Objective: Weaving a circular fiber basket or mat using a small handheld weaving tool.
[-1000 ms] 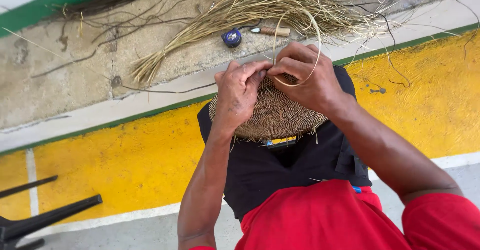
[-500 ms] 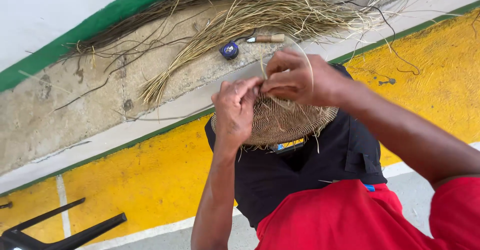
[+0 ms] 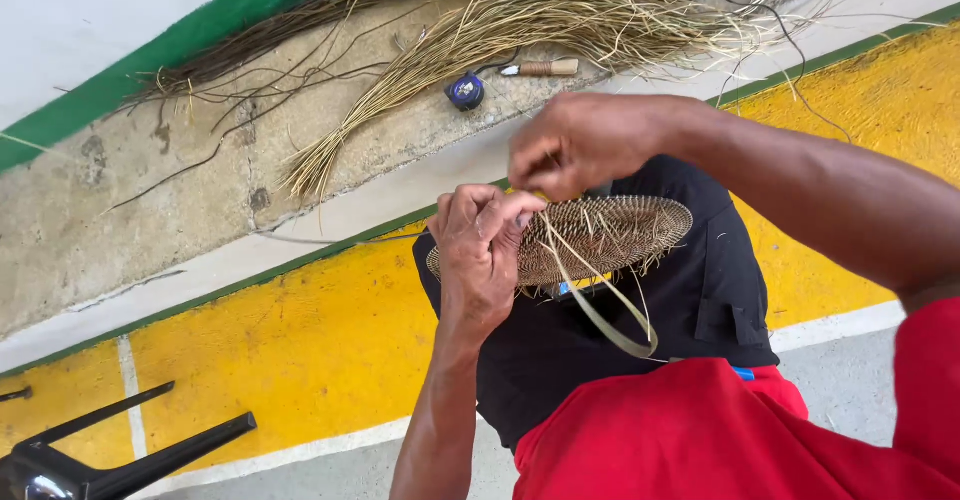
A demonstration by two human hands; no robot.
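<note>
Gripping the woven disc at its near rim over the lap, the left hand steadies it — the right hand pinches a flat strand, looped slack below, ready for stitching; fibres lie behind.

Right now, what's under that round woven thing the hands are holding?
Under the woven disc is the person's black-clothed lap. A pale fibre strip loops below it. The left hand hides its near edge, so whatever lies beneath there stays unseen.
</note>
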